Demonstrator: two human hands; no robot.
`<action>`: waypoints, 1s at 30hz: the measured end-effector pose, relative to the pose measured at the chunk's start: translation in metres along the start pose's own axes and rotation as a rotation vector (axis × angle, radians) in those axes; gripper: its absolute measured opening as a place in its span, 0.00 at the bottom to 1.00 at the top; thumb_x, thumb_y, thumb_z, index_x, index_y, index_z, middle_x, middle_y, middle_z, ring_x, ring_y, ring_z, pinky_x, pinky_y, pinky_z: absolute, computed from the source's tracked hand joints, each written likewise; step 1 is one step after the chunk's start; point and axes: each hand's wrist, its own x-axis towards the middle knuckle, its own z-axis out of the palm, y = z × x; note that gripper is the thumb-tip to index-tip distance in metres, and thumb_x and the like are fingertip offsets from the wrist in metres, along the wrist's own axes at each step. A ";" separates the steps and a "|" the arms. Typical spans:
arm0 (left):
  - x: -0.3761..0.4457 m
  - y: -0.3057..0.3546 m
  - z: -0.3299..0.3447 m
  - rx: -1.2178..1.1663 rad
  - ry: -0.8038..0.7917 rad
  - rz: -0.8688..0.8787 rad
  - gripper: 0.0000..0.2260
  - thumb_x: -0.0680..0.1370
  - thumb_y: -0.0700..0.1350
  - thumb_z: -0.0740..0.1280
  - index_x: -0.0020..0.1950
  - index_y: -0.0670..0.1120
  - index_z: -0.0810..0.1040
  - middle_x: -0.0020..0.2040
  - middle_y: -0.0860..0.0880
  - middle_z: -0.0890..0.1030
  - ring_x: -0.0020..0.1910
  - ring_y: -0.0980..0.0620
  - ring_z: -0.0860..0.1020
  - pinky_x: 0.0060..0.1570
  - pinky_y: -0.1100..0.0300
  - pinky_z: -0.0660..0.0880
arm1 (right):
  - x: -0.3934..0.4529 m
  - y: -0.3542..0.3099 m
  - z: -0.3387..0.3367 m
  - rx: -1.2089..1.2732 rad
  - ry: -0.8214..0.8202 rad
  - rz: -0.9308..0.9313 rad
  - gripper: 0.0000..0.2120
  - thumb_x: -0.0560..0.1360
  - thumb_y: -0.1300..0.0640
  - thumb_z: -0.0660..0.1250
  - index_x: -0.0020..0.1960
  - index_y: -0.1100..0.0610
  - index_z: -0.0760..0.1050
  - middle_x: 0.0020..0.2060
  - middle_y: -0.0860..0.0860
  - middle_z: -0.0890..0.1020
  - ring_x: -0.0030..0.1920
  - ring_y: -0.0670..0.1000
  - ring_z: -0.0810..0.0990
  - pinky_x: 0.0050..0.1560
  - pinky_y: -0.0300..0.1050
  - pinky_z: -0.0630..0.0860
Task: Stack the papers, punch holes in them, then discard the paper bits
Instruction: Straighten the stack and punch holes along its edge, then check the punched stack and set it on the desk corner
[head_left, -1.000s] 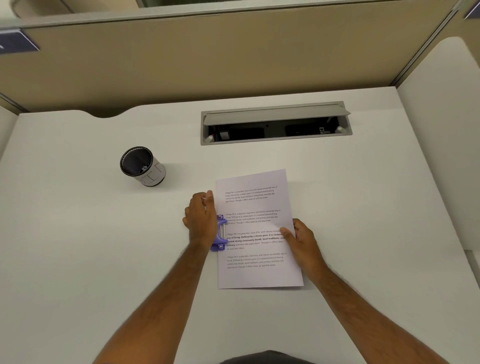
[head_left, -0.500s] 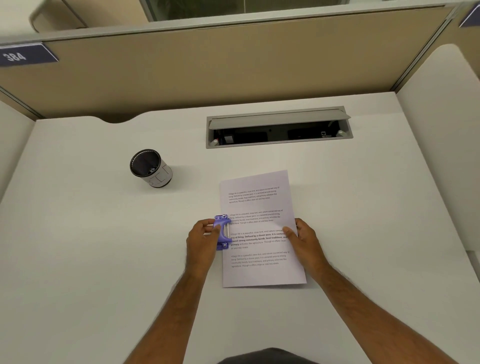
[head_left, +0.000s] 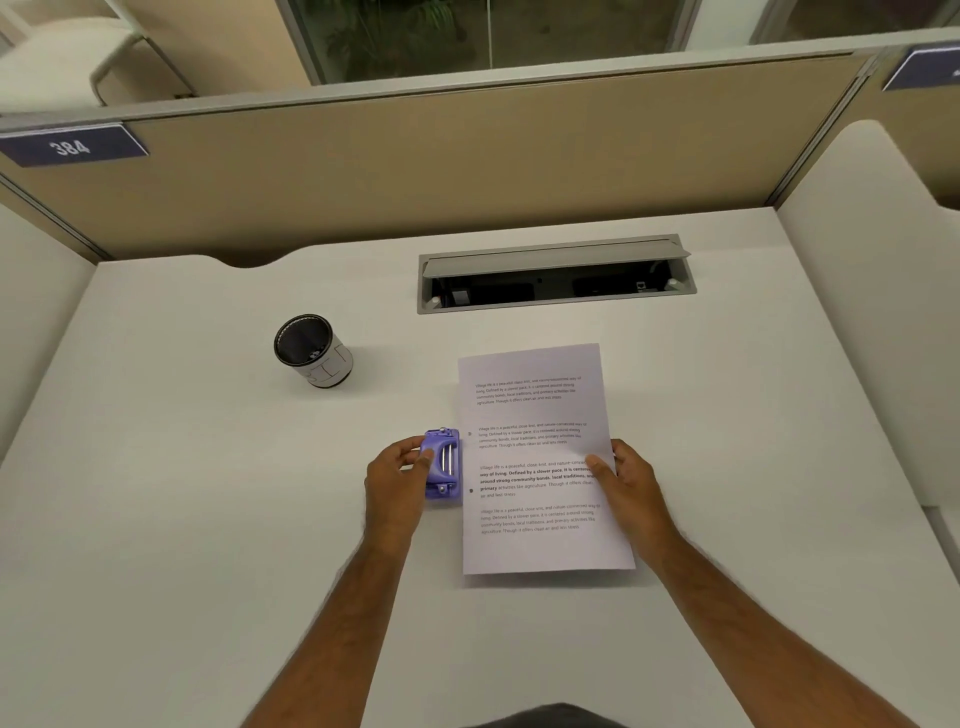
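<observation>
hole punch (head_left: 441, 467) now clear of papers (head_left: 540, 457), two holes showing | left hand (head_left: 397, 475) grip holds punch | right hand (head_left: 626, 480) pinches papers' right edge

This is an office cubicle. A white desk (head_left: 182, 519) is fenced by tan fabric partitions (head_left: 441, 171) with metal trim, and a plate (head_left: 70, 147) on the top rail reads 384. A grey cable hatch (head_left: 556, 273) is set into the desk, its flap raised over sockets. A pen cup (head_left: 313, 351), printed papers (head_left: 535, 457) and a purple hole punch (head_left: 442, 466) lie on the desk. Beyond the partition are a window (head_left: 483, 36) and a pale chair (head_left: 67, 57).
</observation>
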 end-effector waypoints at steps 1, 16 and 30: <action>0.001 0.001 -0.003 -0.004 0.006 0.002 0.12 0.80 0.44 0.71 0.63 0.46 0.82 0.53 0.48 0.84 0.44 0.57 0.82 0.33 0.71 0.75 | 0.000 0.000 -0.003 0.007 0.007 0.001 0.05 0.81 0.56 0.66 0.54 0.47 0.78 0.50 0.45 0.88 0.46 0.48 0.88 0.46 0.46 0.84; 0.015 -0.028 -0.078 -0.038 0.127 0.019 0.10 0.79 0.38 0.68 0.58 0.44 0.84 0.50 0.45 0.85 0.42 0.51 0.81 0.36 0.64 0.75 | -0.012 0.009 -0.042 -0.014 0.067 0.002 0.05 0.81 0.58 0.67 0.55 0.50 0.78 0.51 0.52 0.87 0.48 0.56 0.87 0.51 0.55 0.83; 0.023 -0.085 -0.155 0.042 0.258 -0.105 0.12 0.79 0.37 0.68 0.61 0.39 0.83 0.55 0.37 0.85 0.50 0.38 0.82 0.48 0.54 0.75 | -0.028 0.024 -0.048 -0.072 0.099 -0.003 0.04 0.81 0.58 0.67 0.53 0.50 0.79 0.49 0.49 0.88 0.45 0.52 0.87 0.48 0.50 0.82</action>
